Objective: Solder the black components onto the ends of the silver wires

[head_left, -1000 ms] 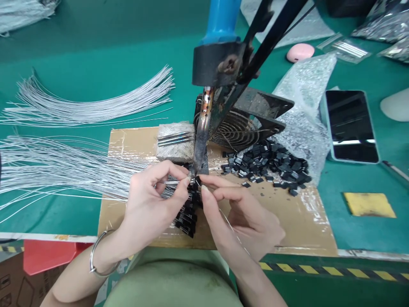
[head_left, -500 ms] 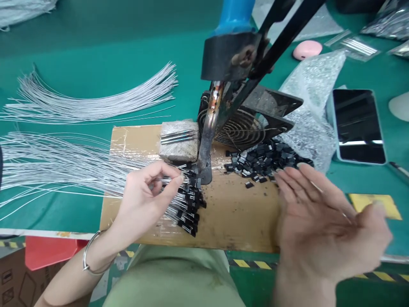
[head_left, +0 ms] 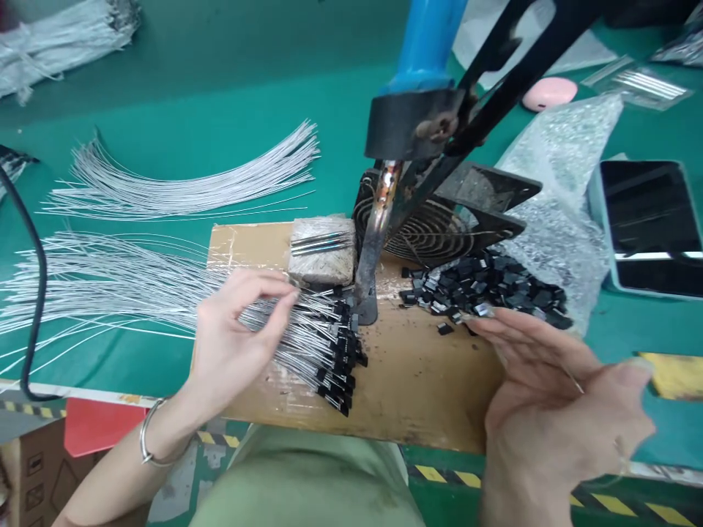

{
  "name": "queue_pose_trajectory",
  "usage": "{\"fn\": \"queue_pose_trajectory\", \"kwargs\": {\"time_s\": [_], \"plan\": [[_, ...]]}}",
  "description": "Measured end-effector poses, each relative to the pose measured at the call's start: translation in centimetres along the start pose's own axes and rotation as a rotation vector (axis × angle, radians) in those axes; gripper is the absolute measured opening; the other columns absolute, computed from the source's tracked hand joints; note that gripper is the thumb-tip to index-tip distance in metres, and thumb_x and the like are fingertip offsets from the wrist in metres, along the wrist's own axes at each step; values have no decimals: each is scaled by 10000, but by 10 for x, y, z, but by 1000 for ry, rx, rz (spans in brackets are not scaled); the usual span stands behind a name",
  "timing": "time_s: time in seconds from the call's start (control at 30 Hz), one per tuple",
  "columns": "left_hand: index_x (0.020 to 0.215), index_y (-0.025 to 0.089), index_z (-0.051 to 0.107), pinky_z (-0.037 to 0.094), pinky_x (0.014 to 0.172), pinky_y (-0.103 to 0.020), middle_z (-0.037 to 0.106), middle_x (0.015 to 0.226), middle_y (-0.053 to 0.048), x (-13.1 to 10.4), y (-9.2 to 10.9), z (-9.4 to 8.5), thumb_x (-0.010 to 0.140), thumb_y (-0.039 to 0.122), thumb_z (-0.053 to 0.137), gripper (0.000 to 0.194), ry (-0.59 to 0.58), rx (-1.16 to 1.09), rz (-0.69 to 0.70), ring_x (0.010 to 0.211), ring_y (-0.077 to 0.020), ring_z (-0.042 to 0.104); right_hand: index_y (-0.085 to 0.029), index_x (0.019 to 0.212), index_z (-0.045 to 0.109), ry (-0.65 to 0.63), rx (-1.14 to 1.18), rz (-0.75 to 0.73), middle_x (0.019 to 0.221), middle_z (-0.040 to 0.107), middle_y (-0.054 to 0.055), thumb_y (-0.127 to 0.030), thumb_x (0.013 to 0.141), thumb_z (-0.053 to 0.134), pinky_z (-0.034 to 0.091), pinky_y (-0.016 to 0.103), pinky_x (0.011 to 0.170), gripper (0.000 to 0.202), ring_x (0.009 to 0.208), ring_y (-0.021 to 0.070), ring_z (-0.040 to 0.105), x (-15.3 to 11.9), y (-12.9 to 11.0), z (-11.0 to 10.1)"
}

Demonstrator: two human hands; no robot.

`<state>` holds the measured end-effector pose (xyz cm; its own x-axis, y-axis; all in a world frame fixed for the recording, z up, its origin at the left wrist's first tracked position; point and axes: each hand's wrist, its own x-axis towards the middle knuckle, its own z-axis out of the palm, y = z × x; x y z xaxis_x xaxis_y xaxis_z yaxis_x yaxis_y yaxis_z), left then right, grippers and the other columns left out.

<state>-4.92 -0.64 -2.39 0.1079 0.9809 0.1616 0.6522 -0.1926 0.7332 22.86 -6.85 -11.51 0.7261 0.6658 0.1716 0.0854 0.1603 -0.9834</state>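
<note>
My left hand (head_left: 242, 329) is above a bundle of thin white wires (head_left: 126, 282), thumb and forefinger pressed together at the tips. Whatever is in that pinch is too small to make out. Black connector pieces (head_left: 343, 359) sit at the wires' right ends, beside the tip of an upright soldering iron (head_left: 378, 219). On the right, my right hand (head_left: 560, 402) has its fingers stretched out, the tips at the near edge of a pile of small black connectors (head_left: 488, 285). A thin strand (head_left: 574, 382) shows across this palm; how it is held is unclear.
A brown cardboard sheet (head_left: 422, 395) lies under the work. A wrapped block (head_left: 323, 267) carries metal rods beside a black fan (head_left: 433, 230). Another wire bundle (head_left: 192, 194) lies behind. Bubble wrap (head_left: 571, 183), a phone (head_left: 651, 219) and a yellow pad (head_left: 681, 375) are right.
The view has shifted a little. My left hand has drawn back leftward from the iron tip, fingertips still together. My right hand has come to the near edge of the connector pile.
</note>
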Motion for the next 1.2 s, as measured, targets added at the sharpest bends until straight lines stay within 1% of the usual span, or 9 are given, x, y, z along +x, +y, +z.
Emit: {"fn": "queue_pose_trajectory", "kwargs": {"time_s": [0.13,0.23,0.33,0.43,0.6,0.8,1.0,1.1,1.2], "plan": [[1038,236,777,487,1019,-440,778,1109,-82,46,-37,-21,915,156,704,163,75,422,227,1084,-309,671,-168,767,856,-12,-38,45,722,816,119,-642,975,522,593,415,574,616,575,258,780,0,1,2],[1268,119,687,489,1020,-533,690,1273,-210,95,-71,-28,1011,175,524,310,-133,782,393,1197,-388,608,-156,780,800,2,-139,136,730,804,103,-728,975,404,592,445,614,723,620,273,775,-2,-8,8],[1178,90,682,503,990,-543,681,1192,-218,132,-92,-24,1002,123,468,279,-281,801,452,1149,-389,622,-157,775,749,-2,-181,184,714,784,92,-800,940,366,566,445,614,766,604,270,748,-3,-15,13],[1006,107,660,490,974,-556,671,1053,-206,147,-98,-18,973,60,425,241,-341,771,472,1113,-392,621,-168,764,735,-1,-173,199,711,782,83,-842,896,412,558,435,623,758,594,259,737,-2,-17,14],[985,152,571,519,807,-451,659,945,-141,145,-94,-24,876,-25,456,239,-301,633,400,934,-303,660,-165,740,738,10,-153,194,691,777,75,-846,872,473,556,417,603,742,569,244,726,-3,-17,15],[1106,194,532,488,603,-282,699,817,-13,125,-84,-44,997,118,472,145,-114,308,231,639,-126,624,-165,735,736,54,-127,225,718,773,58,-835,828,579,577,394,625,694,588,216,726,-5,-22,18],[887,185,690,473,622,-297,744,793,-31,97,-63,-56,973,258,633,127,-62,234,177,672,-153,630,-159,734,732,37,-121,209,710,768,64,-784,868,567,582,383,616,660,584,208,726,-6,-19,15],[848,178,742,484,689,-320,761,805,-36,92,-73,-59,947,285,668,164,-93,369,214,714,-180,649,-150,739,734,21,-110,172,714,771,74,-717,917,559,583,383,596,620,578,213,726,-8,-18,14],[882,171,781,530,828,-357,783,984,-84,92,-91,-62,966,315,638,219,-226,436,284,889,-236,716,-138,729,739,8,-90,112,716,778,86,-649,951,577,585,367,576,580,571,209,727,-9,-18,13]]}}
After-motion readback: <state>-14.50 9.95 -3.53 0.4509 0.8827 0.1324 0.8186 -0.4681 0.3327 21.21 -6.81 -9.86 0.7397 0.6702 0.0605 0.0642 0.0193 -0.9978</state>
